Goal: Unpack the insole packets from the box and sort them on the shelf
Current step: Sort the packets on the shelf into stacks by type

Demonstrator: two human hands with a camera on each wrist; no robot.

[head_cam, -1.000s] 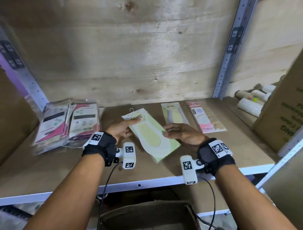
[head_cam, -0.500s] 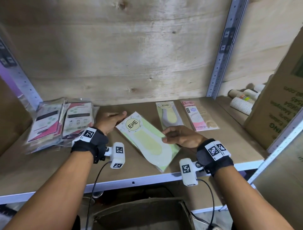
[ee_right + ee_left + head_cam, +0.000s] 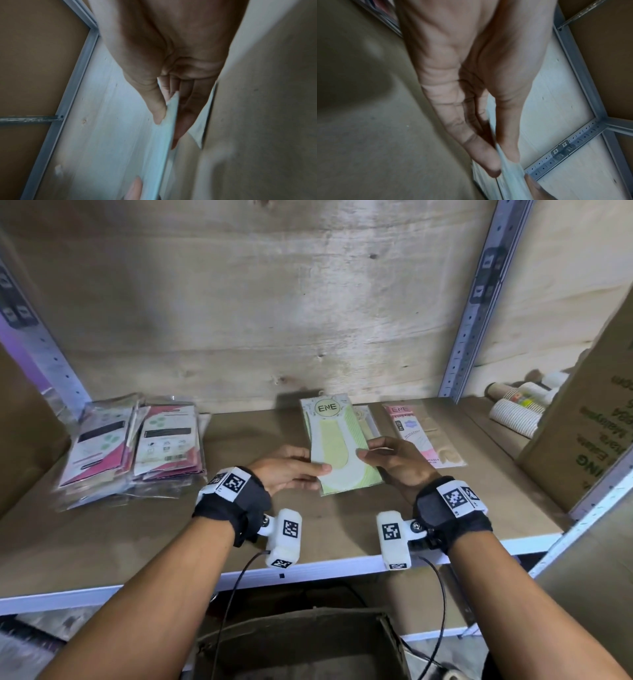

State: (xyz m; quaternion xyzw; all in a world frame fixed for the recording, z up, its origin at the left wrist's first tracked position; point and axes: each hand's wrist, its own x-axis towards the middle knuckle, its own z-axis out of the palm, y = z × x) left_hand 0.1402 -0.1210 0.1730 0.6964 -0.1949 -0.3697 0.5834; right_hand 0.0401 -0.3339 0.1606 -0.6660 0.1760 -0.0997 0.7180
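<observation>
A green insole packet (image 3: 337,443) marked ENE is held lengthwise just above the wooden shelf (image 3: 102,535). My left hand (image 3: 318,472) pinches its lower left edge between thumb and fingers, and my right hand (image 3: 364,451) pinches its right edge. The left wrist view shows the packet's thin edge (image 3: 510,173) between the thumb and fingers of my left hand (image 3: 503,162). The right wrist view has the same edge (image 3: 163,142) pinched by my right hand (image 3: 169,121). Another pale packet (image 3: 366,422) lies mostly hidden under it.
A pink packet (image 3: 418,436) lies just right of the green one. A stack of pink-and-white packets (image 3: 137,443) sits at the shelf's left. Paper cups (image 3: 517,412) and a big carton (image 3: 589,433) stand at the right. An open cardboard box (image 3: 301,645) is below the shelf.
The green packet has turned from a slant to straight and moved back and right, over the pale packet. My left hand went from its top corner to its lower left edge.
</observation>
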